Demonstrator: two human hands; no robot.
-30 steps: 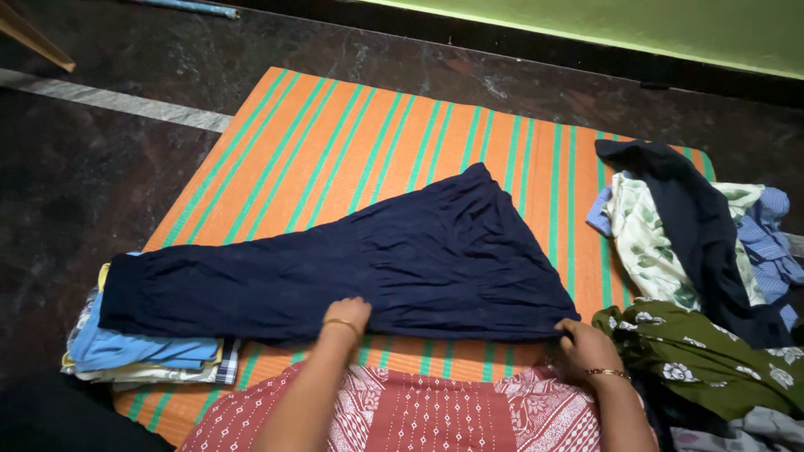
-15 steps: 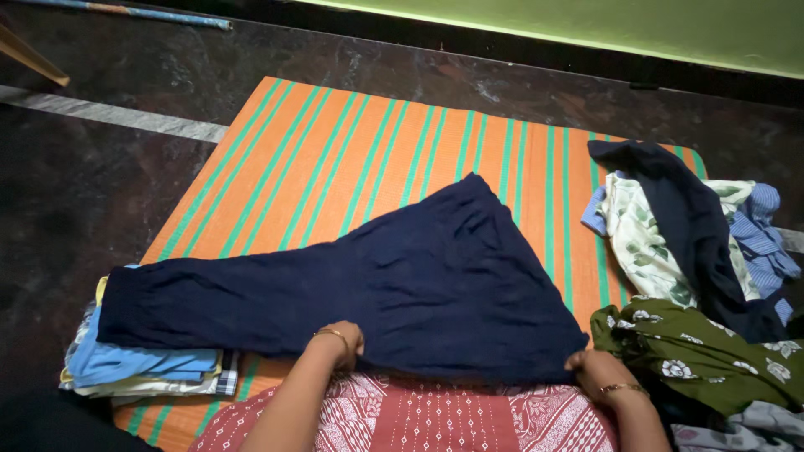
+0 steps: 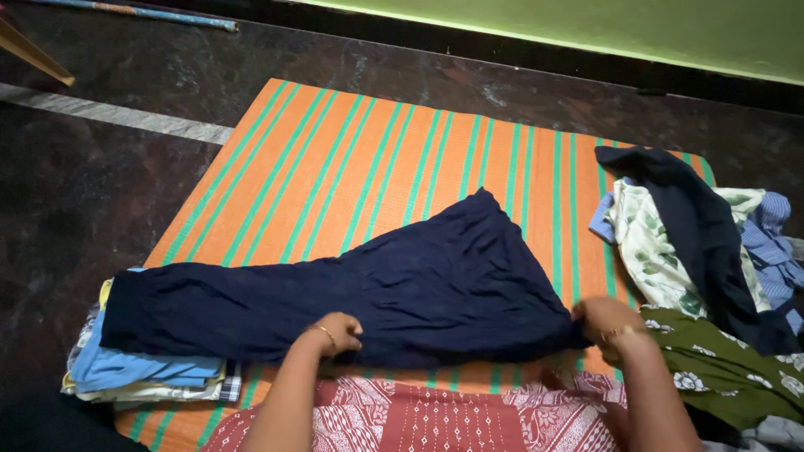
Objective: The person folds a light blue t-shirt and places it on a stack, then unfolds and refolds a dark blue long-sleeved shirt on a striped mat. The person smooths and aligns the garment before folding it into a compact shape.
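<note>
Dark stone floor, green wall at the far edge; on the floor an orange mat with green stripes (image 3: 352, 167). Principal item: navy garment (image 3: 377, 289), spread flat across the near half of the mat, directly in front of the person and just beyond both hands. Long axis runs left to right — narrow end at the far left, lying over a stack of folded clothes (image 3: 146, 372); broad end at the right, with one corner peaking away from the person toward the wall. Left hand (image 3: 335, 332): fingers curled down on the near edge about midway along, pressing or pinching the cloth; how firm the grip is cannot be told. Right hand (image 3: 605, 320): closed on the near right corner of the garment. Each hand touches the near edge, the right at the wide end, the left nearer the middle; the narrow end lies well apart from both. Right of the mat — heap of unfolded clothes (image 3: 695, 243), floral, navy and striped pieces. Near edge: person's red patterned lap (image 3: 435, 418).
</note>
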